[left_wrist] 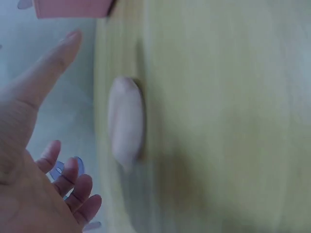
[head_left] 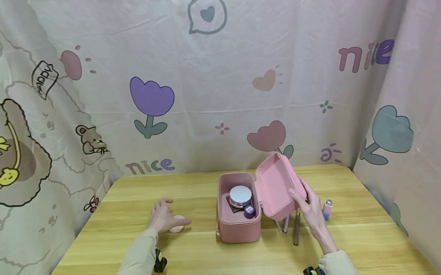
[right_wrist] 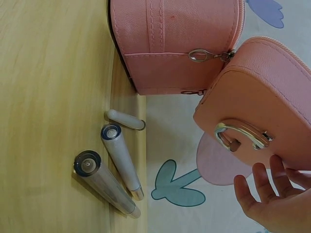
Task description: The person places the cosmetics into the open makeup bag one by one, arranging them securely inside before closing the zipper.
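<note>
A pink cosmetic case (head_left: 240, 233) stands on the table with its lid (head_left: 276, 185) swung out to the right. My right hand (head_left: 310, 206) grips the lid's far edge, thumb on the inner side and fingers on the outside near the metal-trimmed handle (right_wrist: 243, 133). Inside the case lie a round compact (head_left: 240, 194), a dark square item partly under it, and a small purple jar (head_left: 249, 212). On the left, my left hand (head_left: 160, 217) hovers with spread, relaxed fingers beside a pale makeup sponge (left_wrist: 126, 121) on the table. No contact with the sponge shows in the left wrist view.
Below the lid lie several slim tubes, among them a brown one (head_left: 296, 230) and a silvery one (right_wrist: 121, 158). A pink-and-blue lipstick-like tube (head_left: 327, 210) stands right of my right hand. Patterned cloth (head_left: 215, 88) hangs behind the wooden table (head_left: 202, 269).
</note>
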The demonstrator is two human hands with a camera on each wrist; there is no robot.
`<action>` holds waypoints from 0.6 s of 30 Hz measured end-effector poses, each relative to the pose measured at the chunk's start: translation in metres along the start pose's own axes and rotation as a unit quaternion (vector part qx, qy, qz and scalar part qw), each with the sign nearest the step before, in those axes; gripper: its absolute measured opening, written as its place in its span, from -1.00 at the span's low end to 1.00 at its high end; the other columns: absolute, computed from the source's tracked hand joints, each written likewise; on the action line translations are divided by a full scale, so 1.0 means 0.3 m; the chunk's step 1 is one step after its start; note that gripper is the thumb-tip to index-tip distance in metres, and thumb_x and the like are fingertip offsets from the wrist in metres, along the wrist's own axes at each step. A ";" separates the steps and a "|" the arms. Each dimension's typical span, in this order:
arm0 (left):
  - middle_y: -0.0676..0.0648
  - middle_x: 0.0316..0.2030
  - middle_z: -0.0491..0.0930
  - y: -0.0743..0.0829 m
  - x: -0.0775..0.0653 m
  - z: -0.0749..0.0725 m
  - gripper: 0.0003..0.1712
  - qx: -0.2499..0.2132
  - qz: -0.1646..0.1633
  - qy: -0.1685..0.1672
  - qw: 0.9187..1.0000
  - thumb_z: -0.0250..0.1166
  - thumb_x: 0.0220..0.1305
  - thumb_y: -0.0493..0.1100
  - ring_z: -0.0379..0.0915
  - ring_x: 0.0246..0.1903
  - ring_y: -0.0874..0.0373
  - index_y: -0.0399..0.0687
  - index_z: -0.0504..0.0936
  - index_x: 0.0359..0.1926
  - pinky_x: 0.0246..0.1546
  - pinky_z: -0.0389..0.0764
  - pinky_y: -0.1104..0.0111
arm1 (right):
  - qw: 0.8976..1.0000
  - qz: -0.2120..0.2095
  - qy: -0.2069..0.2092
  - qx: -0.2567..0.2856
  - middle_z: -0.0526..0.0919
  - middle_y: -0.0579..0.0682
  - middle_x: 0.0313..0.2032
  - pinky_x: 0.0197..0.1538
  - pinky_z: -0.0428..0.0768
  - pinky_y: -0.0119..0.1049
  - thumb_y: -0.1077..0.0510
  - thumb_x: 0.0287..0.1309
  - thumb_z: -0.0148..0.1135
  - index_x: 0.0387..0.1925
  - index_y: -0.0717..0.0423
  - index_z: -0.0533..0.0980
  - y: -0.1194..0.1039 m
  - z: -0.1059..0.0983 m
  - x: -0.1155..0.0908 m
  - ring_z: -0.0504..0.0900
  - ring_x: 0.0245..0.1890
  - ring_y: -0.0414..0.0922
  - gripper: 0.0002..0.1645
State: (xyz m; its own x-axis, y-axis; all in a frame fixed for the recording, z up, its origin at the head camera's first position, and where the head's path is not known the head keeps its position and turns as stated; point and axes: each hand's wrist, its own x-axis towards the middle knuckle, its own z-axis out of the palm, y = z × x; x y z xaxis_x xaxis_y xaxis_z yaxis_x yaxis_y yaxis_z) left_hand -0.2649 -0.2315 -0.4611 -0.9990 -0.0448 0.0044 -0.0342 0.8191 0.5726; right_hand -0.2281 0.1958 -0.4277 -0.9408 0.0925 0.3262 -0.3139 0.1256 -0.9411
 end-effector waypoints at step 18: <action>-0.37 0.09 0.46 -0.066 -0.006 0.021 0.07 0.031 0.003 -0.035 0.999 0.64 -0.19 0.14 0.36 0.11 -0.29 -0.36 0.38 0.23 0.22 0.38 -0.16 | 1.000 -0.009 0.001 0.006 0.34 0.43 0.37 0.00 0.58 -0.63 0.20 0.42 0.05 0.53 0.24 0.11 0.000 0.000 -0.001 0.56 -0.06 -0.51 -0.27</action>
State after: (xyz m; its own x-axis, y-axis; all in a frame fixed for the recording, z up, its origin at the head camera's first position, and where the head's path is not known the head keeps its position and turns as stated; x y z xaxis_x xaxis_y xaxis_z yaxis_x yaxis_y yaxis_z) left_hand -0.2625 -0.2442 -0.4776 -0.9987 -0.0009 -0.0509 -0.0272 0.8535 0.5203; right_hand -0.2278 0.1957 -0.4280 -0.9350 0.0916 0.3427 -0.3319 0.1150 -0.9363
